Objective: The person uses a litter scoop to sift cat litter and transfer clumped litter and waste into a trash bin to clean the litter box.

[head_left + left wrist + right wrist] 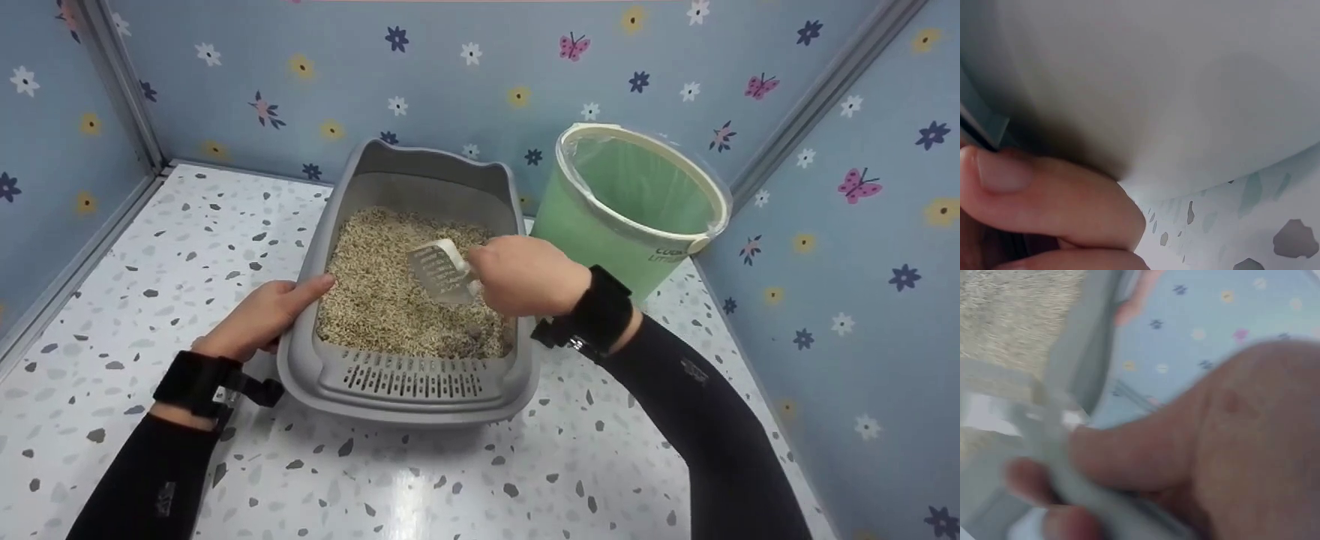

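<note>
A grey litter box with beige granular litter stands on the speckled surface. My left hand grips its left rim, thumb over the edge and fingers curled beneath; in the left wrist view the curled fingers lie against the box's pale outer wall. With my right hand I hold a slotted litter scoop above the litter, its blade tilted. The right wrist view, blurred, has the thumb and fingers wrapped round the scoop's handle. Darker litter lies near the box's front right.
Behind and right of the box stands a green bin lined with a clear plastic bag. Flower-patterned panels enclose the back and both sides. White speckled surface extends in front of the box.
</note>
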{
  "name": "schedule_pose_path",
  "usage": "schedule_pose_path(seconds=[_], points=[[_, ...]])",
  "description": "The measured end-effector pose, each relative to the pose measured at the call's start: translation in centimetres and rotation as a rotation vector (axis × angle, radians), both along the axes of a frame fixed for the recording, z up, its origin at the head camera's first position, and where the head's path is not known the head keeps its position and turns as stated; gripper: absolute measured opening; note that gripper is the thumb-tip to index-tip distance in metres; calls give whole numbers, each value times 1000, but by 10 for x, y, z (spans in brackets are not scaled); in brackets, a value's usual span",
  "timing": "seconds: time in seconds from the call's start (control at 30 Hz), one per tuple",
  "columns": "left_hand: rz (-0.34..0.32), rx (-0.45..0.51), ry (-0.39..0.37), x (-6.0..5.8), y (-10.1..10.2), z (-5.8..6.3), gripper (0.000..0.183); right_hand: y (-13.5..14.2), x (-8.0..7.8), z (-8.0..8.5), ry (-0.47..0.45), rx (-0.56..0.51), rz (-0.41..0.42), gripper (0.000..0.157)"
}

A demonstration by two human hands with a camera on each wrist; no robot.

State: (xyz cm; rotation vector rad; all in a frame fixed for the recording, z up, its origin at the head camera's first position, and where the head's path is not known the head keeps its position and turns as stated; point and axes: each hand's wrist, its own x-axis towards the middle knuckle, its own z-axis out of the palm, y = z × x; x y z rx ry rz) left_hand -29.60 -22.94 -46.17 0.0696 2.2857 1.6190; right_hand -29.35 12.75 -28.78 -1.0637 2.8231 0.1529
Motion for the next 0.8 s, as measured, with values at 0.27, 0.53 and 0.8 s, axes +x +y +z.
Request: schedule_pose_path(seconds=[0.27,0.53,0.8], points=[[2,-5,15,0,0,-1,85,-29,-48,-53,-227,-295,-201,33],[2,-15,20,-1,0,-2,87,-39,-61,-79,-470,-262,-315,32],[9,-41,21,-1,-1,-1,87,-36,-52,-92,-510,-187,-321,23]])
